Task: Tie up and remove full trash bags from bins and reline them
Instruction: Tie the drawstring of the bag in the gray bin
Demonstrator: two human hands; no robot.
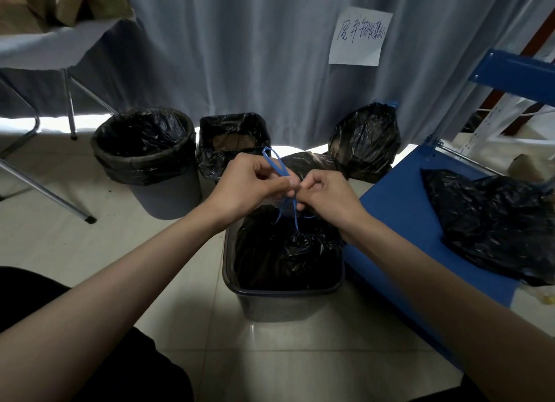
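Note:
A dark rectangular bin stands on the floor in front of me with a gathered black trash bag inside it. Blue drawstrings rise from the bag's cinched neck. My left hand pinches a drawstring loop that sticks up above the fingers. My right hand pinches the strings right beside it, above the bag. Behind stand a round bin and a square bin, both lined with black bags. A tied full bag sits on the floor at the back right.
A blue shelf board on my right carries loose black bags. A blue and white rack frame rises behind it. A folding table with cardboard stands at the left. A grey curtain with a paper note hangs behind.

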